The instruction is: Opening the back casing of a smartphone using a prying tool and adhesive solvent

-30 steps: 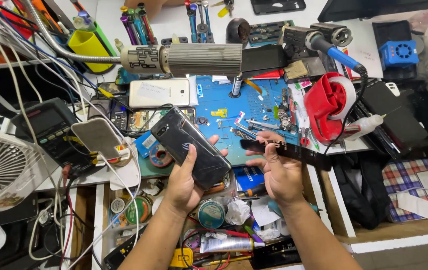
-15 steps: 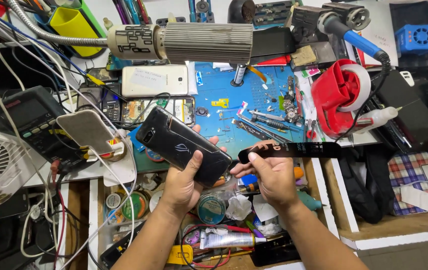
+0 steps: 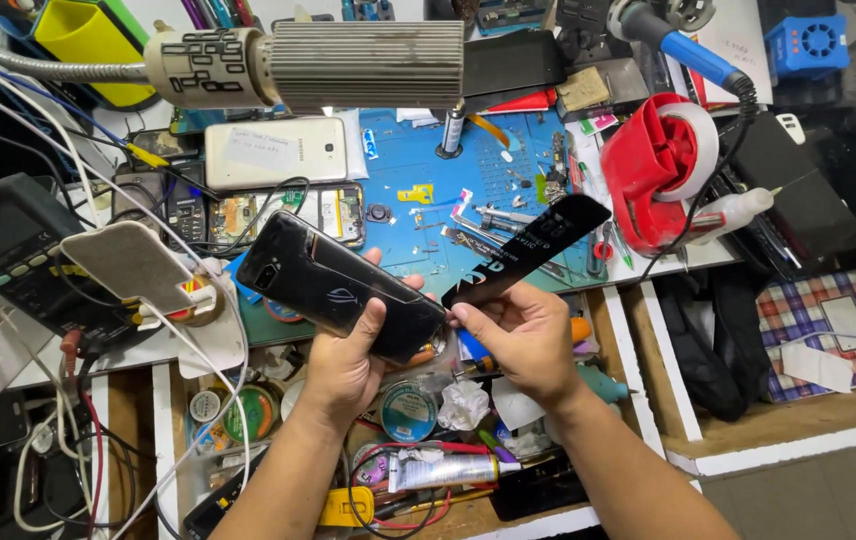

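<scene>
My left hand [image 3: 345,362] grips a black phone [image 3: 333,285], held back side up and tilted, over the front edge of the bench. My right hand [image 3: 518,335] pinches the near end of a thin black strip [image 3: 528,250] between thumb and fingers. The strip rises up and to the right from beside the phone's right end. Both hands hover above an open drawer full of small parts, in front of a blue work mat [image 3: 468,190].
A white phone [image 3: 276,153] and an opened phone [image 3: 288,215] lie on the bench behind. A red tape dispenser [image 3: 653,165] stands right, a ribbed lamp head [image 3: 348,65] hangs above, a meter [image 3: 8,255] and cables crowd the left. Tweezers [image 3: 483,225] rest on the mat.
The black strip, held flat and level before, now tilts up to the right with its near end at the phone's edge. The phone has turned slightly in my left hand.
</scene>
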